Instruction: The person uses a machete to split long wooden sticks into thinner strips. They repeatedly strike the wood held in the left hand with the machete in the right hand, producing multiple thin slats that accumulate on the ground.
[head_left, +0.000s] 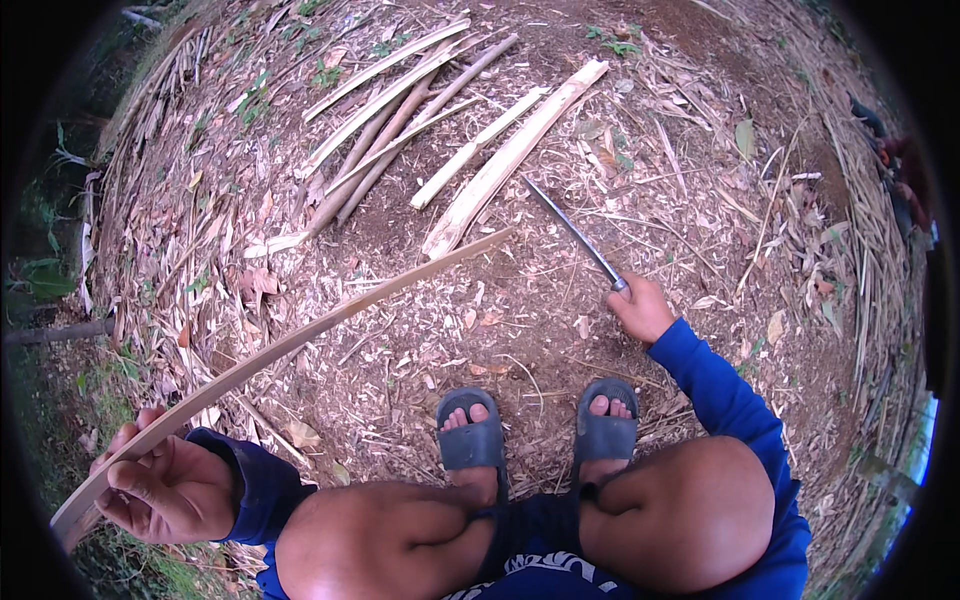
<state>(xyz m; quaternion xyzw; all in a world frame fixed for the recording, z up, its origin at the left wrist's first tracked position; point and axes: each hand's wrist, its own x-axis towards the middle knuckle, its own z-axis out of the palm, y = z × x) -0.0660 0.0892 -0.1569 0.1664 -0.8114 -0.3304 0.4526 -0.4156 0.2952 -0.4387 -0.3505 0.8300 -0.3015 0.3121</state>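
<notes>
Between the thumb and fingers of my left hand (pixel 165 485) is a long, thin wooden strip (pixel 290 340). It slants from the lower left up toward the middle, its far tip above the littered ground. My right hand (pixel 640 308) is wrapped round the handle of a long-bladed knife (pixel 575 230). The narrow, dark blade points forward and left, its tip close to a pale split piece of wood (pixel 515 160). Strip and blade are apart from each other.
Several split strips and round sticks (pixel 400 130) lie in a loose pile ahead to the left. Shavings and dry leaves cover the ground (pixel 700 250). My sandalled feet (pixel 470 430) stand close in front. Long dry stalks (pixel 870 300) lie along the right side.
</notes>
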